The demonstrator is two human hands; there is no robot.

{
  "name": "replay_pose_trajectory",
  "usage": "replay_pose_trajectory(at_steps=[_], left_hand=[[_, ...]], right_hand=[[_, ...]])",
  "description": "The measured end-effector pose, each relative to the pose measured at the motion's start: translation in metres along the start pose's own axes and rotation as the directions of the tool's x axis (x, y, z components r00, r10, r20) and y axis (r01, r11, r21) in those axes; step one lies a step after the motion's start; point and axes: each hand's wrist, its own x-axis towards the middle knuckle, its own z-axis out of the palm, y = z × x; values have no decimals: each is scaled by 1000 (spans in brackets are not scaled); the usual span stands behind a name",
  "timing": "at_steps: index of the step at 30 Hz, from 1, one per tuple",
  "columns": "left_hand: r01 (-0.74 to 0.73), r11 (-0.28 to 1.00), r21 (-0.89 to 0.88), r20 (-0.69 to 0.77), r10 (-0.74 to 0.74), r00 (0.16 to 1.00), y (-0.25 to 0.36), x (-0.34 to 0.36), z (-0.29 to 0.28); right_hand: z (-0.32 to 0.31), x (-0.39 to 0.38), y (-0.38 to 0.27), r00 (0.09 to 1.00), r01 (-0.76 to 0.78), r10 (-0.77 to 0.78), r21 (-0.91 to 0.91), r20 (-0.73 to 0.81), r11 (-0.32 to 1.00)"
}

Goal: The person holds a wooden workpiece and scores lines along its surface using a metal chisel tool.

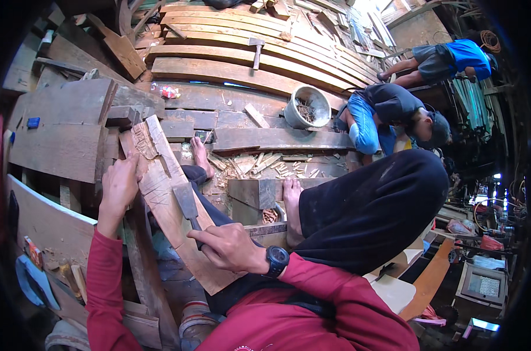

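Observation:
A pale wooden board (186, 257) lies slanted across my lap, its far end roughly carved away and dark lines marked on its face. My right hand (227, 248), wearing a black watch, is closed round the handle of a wide-bladed chisel (186, 200). The blade rests flat over the board, pointing away from me. At the board's far left edge, my left hand (120, 181) grips the wood beside the carved hollow. Its fingertips press near the rough cut, and its thumb is partly hidden.
Long planks (230, 67) lie stacked ahead, with a wooden-handled, flat-headed tool (257, 54) on them. A grey bucket (308, 107) holds scraps. Wood chips (259, 165) litter the floor near my feet. One person (394, 114) crouches at right; another (447, 61) bends behind.

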Motion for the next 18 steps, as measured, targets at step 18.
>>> replay_pose_trajectory(at_steps=[18], left_hand=[[-29,1000,-8,-37,29,999,1,-4,-3]], right_hand=[[0,3,5,1000,-27,27,-33,-2,999]])
